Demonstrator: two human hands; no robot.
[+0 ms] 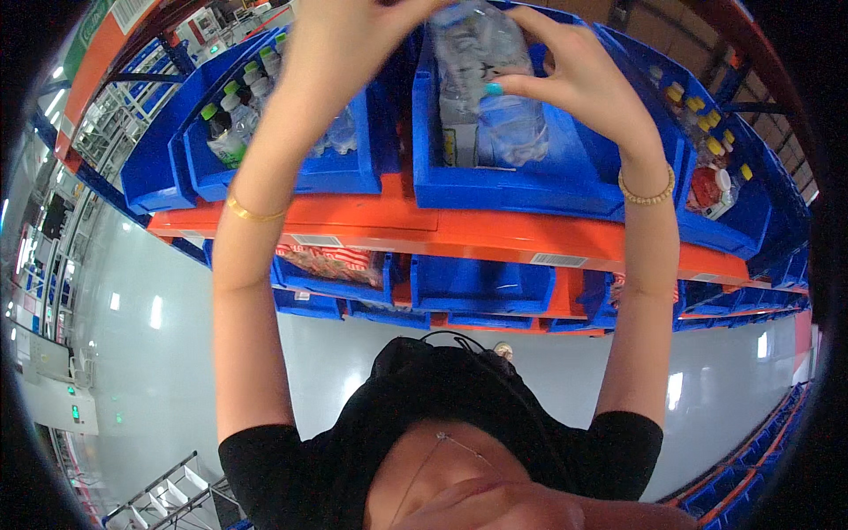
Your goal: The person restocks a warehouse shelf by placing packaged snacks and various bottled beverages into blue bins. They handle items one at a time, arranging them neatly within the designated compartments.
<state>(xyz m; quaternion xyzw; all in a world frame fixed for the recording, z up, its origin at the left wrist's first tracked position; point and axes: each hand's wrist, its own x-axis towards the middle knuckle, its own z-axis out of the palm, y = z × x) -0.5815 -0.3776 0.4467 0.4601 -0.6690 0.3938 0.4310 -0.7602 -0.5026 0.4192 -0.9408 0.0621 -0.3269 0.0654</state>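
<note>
A blue plastic bin [517, 189] in front of me holds clear plastic-wrapped packs [457, 86], which look like shrink-wrapped bottles. My right hand [583, 79] grips the upper pack from its right side, its thumb across the near face and its fingers behind. At the picture's top edge, my left hand [361, 23] reaches over the bin's left side towards the top of the same pack. Its fingertips are mostly cut off, so its hold is hidden.
An orange shelf beam [424, 228] with barcode labels runs below the bin. Left stands a bin of green-capped bottles [228, 126]; right, one of yellow-capped bottles [712, 132]. A lower bin holds red-striped packets [331, 262]. A wire cart [172, 490] stands at lower left.
</note>
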